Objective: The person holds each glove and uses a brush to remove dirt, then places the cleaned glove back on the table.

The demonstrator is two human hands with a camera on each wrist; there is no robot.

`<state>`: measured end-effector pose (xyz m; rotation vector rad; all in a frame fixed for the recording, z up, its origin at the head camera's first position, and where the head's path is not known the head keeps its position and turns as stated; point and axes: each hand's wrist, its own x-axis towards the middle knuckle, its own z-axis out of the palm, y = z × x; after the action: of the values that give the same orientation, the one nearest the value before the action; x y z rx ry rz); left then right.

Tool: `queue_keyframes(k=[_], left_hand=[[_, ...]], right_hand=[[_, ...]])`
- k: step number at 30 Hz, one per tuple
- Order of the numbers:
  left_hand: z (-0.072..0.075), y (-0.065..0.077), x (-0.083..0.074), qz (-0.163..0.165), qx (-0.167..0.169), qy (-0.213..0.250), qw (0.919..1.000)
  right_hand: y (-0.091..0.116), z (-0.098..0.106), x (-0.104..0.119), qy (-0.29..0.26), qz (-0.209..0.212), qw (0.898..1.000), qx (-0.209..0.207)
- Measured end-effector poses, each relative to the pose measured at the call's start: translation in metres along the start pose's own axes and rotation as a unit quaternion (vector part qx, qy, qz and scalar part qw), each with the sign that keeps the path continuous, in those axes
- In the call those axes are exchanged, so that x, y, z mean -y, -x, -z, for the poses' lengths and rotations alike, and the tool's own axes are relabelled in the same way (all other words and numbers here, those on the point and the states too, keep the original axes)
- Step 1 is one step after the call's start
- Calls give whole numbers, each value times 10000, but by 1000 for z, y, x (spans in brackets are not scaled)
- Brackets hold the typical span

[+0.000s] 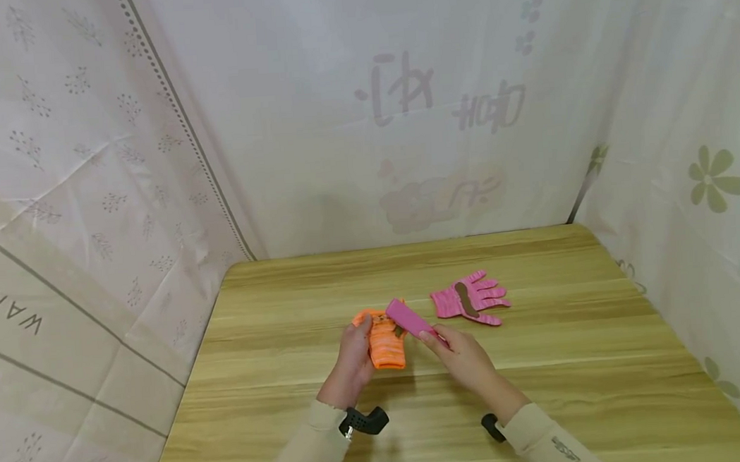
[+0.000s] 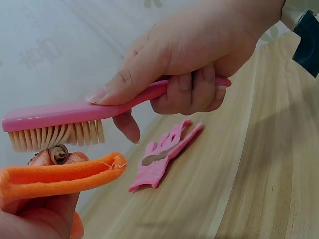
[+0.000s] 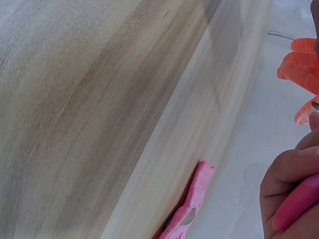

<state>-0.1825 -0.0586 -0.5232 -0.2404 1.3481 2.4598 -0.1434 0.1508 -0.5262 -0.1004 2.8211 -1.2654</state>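
Observation:
My left hand (image 1: 355, 350) holds an orange knit glove (image 1: 387, 351) over the table, its cuff facing me and the thumb along its left side. In the left wrist view the glove's cuff gapes, and a curled brown piece (image 2: 59, 154) sits on it. A pink brush (image 1: 408, 318) with pale bristles (image 2: 55, 137) is gripped by its handle in my right hand (image 1: 465, 358). The bristles face down, right at the brown piece. In the right wrist view, only the orange glove's fingers (image 3: 301, 69) and the brush handle's end (image 3: 296, 204) show.
A pink knit glove (image 1: 446, 303) with a brown patch (image 1: 466, 300) lies flat on the wooden table (image 1: 285, 293), right of the hands. Printed fabric curtains (image 1: 314, 156) hang behind the table and along both sides.

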Motion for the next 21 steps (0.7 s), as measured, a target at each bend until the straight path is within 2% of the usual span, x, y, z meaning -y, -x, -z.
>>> queue_keyframes(k=[5,9,15,18,21], left_hand=[[0,0,0,-78,19,98,9999],[2,1,-3,2,16,210,9998],[8,1,-14,-45,-33,627,9980],[9,1,-18,-146,29,639,9978],[9,0,-17,-135,154,545,9983]], right_hand=[[0,1,-1,3,-84,10000,31],[0,3,-4,-46,-85,9999,72],[1,7,-17,64,-214,9997,-49],[2,8,-18,-3,-203,9998,-82],[2,7,-10,-158,-75,9998,-42]])
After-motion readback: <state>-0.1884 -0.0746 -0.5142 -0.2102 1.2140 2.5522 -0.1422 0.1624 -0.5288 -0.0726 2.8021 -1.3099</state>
